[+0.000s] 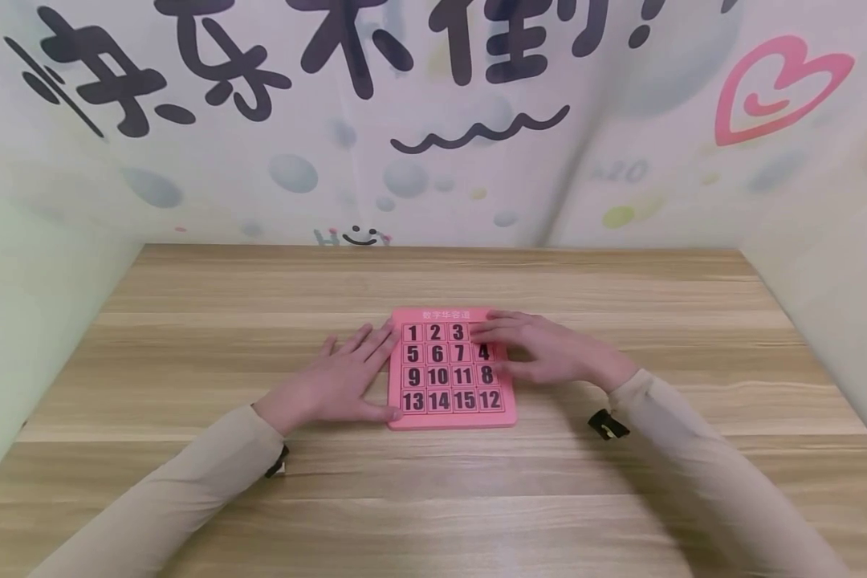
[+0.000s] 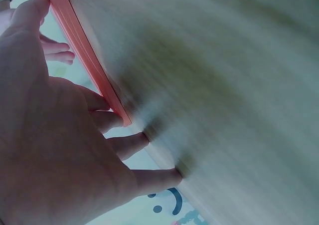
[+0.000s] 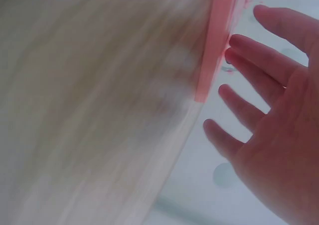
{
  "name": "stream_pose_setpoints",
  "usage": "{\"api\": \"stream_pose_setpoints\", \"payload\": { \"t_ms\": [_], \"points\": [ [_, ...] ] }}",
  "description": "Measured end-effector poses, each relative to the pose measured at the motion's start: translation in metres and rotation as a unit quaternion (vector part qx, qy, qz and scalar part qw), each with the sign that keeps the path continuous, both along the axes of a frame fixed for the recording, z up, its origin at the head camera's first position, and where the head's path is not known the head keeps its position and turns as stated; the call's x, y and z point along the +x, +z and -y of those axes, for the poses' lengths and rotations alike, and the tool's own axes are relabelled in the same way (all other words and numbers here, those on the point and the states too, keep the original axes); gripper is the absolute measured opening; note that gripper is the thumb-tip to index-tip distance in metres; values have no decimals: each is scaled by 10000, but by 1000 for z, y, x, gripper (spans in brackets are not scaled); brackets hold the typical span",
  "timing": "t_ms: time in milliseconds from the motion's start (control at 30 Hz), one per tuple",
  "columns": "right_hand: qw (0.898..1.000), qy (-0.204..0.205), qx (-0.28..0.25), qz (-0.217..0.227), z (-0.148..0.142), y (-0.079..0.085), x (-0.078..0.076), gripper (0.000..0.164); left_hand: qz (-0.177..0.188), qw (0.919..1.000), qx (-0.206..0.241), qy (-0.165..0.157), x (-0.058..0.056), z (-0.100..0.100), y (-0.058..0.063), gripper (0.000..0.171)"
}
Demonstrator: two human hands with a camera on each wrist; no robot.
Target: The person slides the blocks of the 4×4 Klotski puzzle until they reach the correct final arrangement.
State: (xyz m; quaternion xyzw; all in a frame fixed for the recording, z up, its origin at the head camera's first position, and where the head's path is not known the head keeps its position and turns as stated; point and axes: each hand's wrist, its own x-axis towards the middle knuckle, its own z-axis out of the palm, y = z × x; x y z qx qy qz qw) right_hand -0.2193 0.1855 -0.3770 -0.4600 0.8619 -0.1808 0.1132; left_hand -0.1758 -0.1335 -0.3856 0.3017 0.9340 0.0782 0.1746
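A pink number sliding puzzle (image 1: pixel 451 420) lies flat on the wooden table, its black-numbered tiles in a square frame. Rows read 1, 2, 3; 5, 6, 7, 4; 9, 10, 11, 8; and 13, 14, 15, 12. My left hand (image 1: pixel 332 385) rests at the frame's left side, fingers spread and thumb at the lower left corner. In the left wrist view, fingertips meet the pink side edge (image 2: pixel 89 55). Over the upper right of the puzzle reaches my right hand (image 1: pixel 549 349), fingers extended and hiding the top right cell. The right wrist view shows these fingers apart, beside the frame's edge (image 3: pixel 217 40).
The wood-grain table (image 1: pixel 433 498) runs back to a white wall (image 1: pixel 224 177) with black writing and bubble patterns. Light side panels stand at left and right. Black straps (image 1: pixel 608 425) sit at the sleeve cuffs.
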Motion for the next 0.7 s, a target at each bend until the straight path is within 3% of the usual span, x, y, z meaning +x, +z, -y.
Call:
{"api": "stream_pose_setpoints", "payload": {
  "t_ms": [233,700],
  "points": [
    [9986,259,-114,-449,-8,0,-1,44,-27,10000,-3,-8,0,0,1,107],
    [9973,305,212,-637,-19,4,10,41,-22,10000,-76,4,0,-1,0,107]
  ]
}}
